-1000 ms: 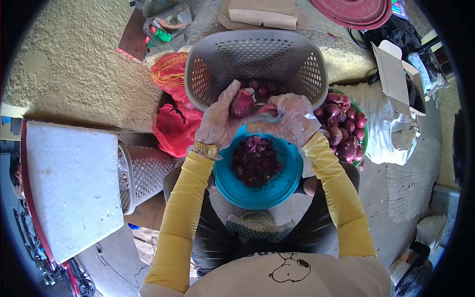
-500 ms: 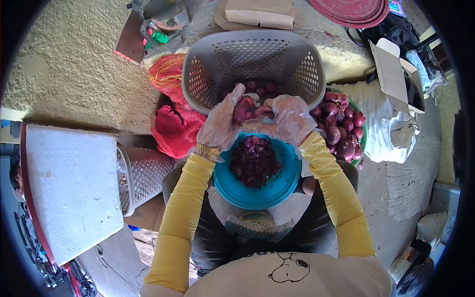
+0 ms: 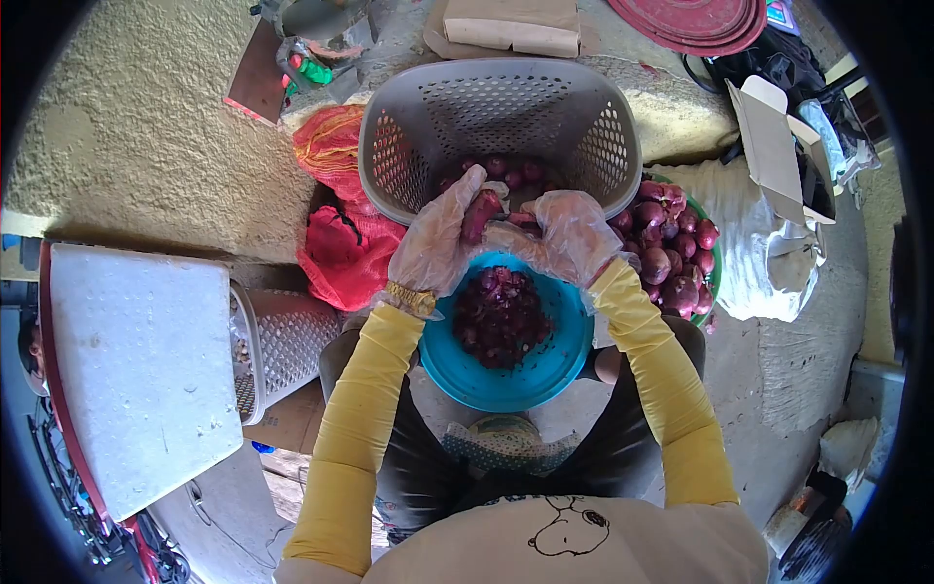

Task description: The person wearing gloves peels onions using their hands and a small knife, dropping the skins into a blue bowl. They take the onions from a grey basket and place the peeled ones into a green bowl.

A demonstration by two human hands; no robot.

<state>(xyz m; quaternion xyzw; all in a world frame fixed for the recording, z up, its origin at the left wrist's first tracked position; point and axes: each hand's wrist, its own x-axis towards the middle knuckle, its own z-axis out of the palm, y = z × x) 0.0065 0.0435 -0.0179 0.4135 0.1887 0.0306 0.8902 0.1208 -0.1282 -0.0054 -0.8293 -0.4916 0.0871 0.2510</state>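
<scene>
My left hand (image 3: 435,234), in a clear plastic glove, is closed around a red onion (image 3: 478,216) above the near rim of the grey plastic basket (image 3: 498,78). My right hand (image 3: 576,232), gloved likewise, is closed close beside it. A small dark reddish thing (image 3: 526,221) shows at its fingertips, too small to name. Just below both hands stands a blue basin (image 3: 443,375) with a heap of dark red onion skins and pieces (image 3: 501,321). Several red onions (image 3: 525,175) lie on the basket's floor.
Right of the basket, a green-rimmed container (image 3: 718,258) is heaped with red onions (image 3: 671,243). A red mesh sack (image 3: 345,248) lies left. Further left are a white foam board (image 3: 141,370) and another perforated basket (image 3: 292,341). A white sack (image 3: 749,234) and cardboard box (image 3: 773,146) lie right.
The onion in my left hand has turned slightly and looks narrower. My right fingers have shifted a little, and the thing at their tips shows less. All else looks unchanged.
</scene>
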